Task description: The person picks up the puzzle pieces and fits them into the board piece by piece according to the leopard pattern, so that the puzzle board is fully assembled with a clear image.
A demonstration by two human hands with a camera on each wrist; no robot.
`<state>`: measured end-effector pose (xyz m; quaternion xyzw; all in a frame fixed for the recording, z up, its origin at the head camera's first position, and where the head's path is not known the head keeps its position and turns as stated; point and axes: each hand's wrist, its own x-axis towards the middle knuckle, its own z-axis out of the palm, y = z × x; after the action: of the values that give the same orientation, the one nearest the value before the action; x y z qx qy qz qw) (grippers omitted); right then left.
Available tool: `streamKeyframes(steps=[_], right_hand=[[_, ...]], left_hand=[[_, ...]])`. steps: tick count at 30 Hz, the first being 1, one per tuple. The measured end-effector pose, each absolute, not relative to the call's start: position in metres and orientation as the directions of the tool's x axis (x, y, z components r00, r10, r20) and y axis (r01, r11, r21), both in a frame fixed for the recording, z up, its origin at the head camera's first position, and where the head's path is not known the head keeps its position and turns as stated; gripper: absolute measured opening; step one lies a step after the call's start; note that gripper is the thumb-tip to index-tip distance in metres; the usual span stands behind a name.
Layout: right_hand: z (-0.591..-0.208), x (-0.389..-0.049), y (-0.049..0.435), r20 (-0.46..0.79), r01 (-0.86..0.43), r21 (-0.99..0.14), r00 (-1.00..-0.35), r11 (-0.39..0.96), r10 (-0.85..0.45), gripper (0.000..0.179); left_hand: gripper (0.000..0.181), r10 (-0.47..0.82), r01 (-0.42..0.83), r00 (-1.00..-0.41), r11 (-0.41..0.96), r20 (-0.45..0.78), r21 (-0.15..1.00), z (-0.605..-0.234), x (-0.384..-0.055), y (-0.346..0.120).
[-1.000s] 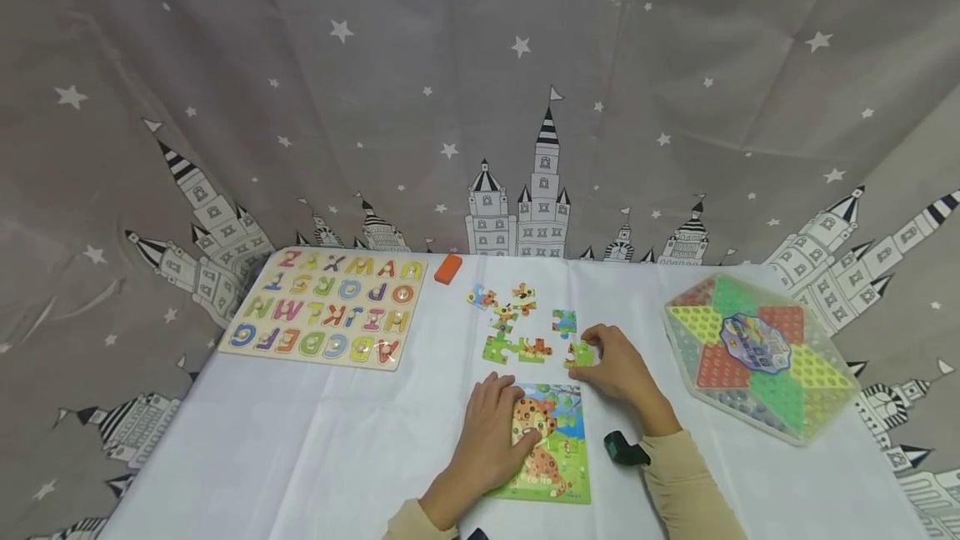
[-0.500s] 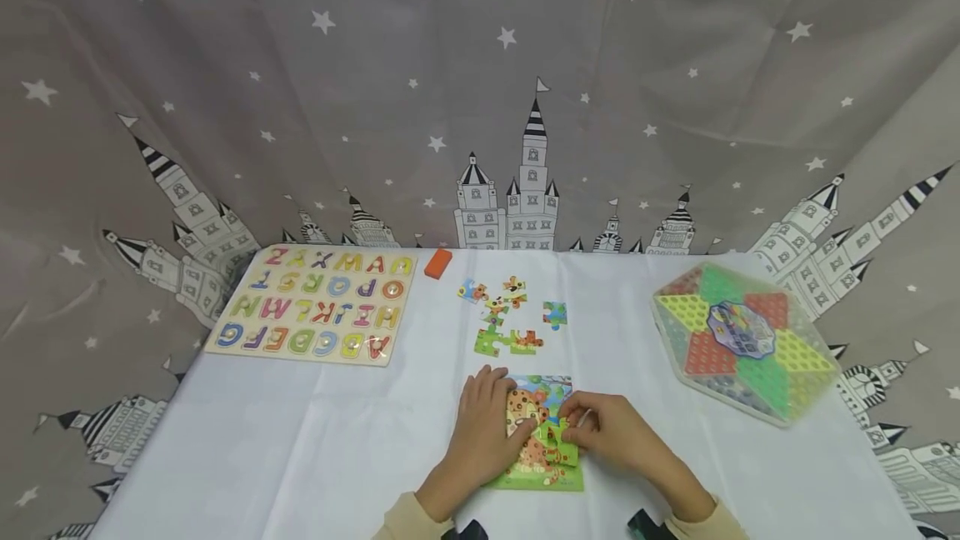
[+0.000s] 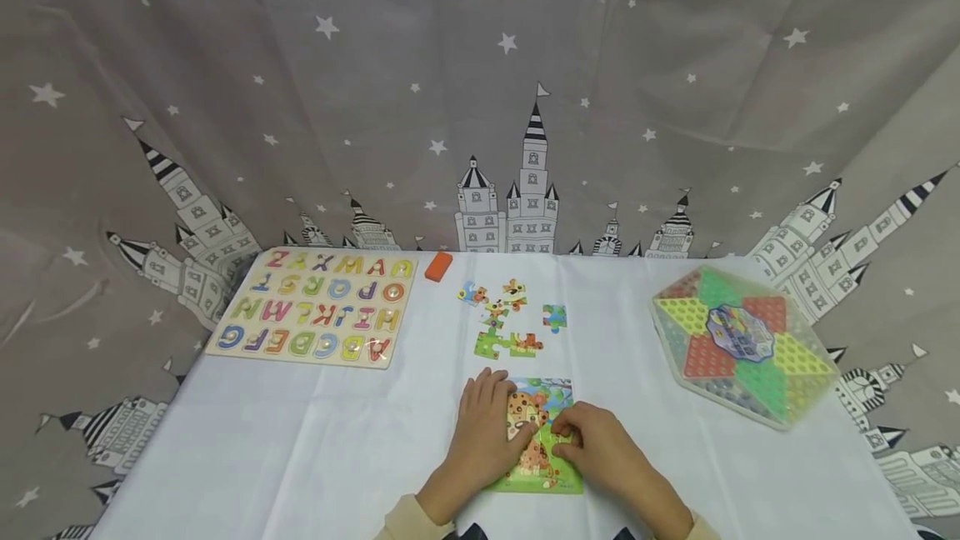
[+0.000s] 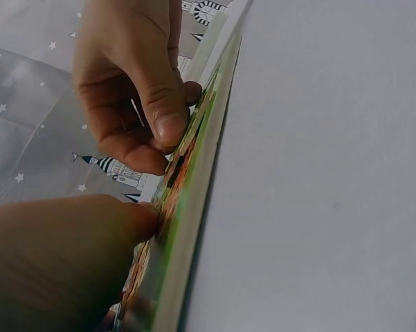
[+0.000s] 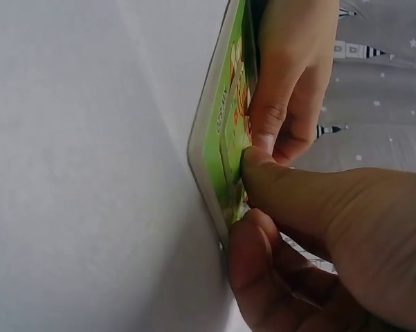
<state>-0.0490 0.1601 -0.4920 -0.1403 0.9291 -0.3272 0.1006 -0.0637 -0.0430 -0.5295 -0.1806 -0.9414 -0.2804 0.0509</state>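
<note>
A jigsaw puzzle board (image 3: 528, 486) with a spotted leopard cub picture lies on the white table in front of me. My left hand (image 3: 483, 432) rests flat along its left side, fingers straight and thumb on the picture. At the board's right side my right hand (image 3: 607, 448) holds a green puzzle piece (image 3: 561, 438) between curled thumb and fingers. The right wrist view shows the right thumb (image 5: 284, 183) pressing the piece's face, with a finger at the board's edge. Most of that piece is hidden by the fingers.
Several loose puzzle pieces (image 3: 525, 345) lie beyond the board, one blue-green piece (image 3: 555, 317) a little apart. An alphabet board (image 3: 315, 307) is at the left, an orange block (image 3: 438, 266) at the back. A hexagonal Chinese checkers box (image 3: 738, 340) lies at the right.
My right hand has brought the green piece from the table to the board's right side, where it now lies lower against the picture. The left hand stays on the board.
</note>
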Motion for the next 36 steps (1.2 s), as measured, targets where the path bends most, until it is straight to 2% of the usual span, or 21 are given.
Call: streamKeyframes(steps=[3,10,23,31,36], right_hand=[[-0.489,-0.048,0.159,-0.092,-0.214,-0.602,-0.939,0.769,-0.332,0.014],[-0.478,-0.052,0.156,-0.069,-0.344,-0.48,-0.902,0.807,-0.426,0.013],[-0.477,-0.059,0.165,-0.06,-0.432,-0.476,-0.853,0.766,-0.519,0.011],[-0.479,-0.059,0.162,-0.071,-0.402,-0.447,-0.875,0.799,-0.479,0.01],[-0.479,-0.059,0.164,-0.079,-0.396,-0.466,-0.872,0.791,-0.484,0.013]], left_hand=[[0.053,0.314,0.373,-0.928,0.777,0.201,0.508,-0.53,-0.064,-0.042],[0.057,0.303,0.334,-0.942,0.793,0.146,0.51,-0.53,-0.064,-0.042],[0.056,0.306,0.34,-0.94,0.8,0.15,0.494,-0.531,-0.064,-0.041],[0.056,0.304,0.339,-0.94,0.804,0.153,0.489,-0.53,-0.066,-0.041],[0.056,0.3,0.341,-0.94,0.806,0.162,0.484,-0.531,-0.065,-0.04]])
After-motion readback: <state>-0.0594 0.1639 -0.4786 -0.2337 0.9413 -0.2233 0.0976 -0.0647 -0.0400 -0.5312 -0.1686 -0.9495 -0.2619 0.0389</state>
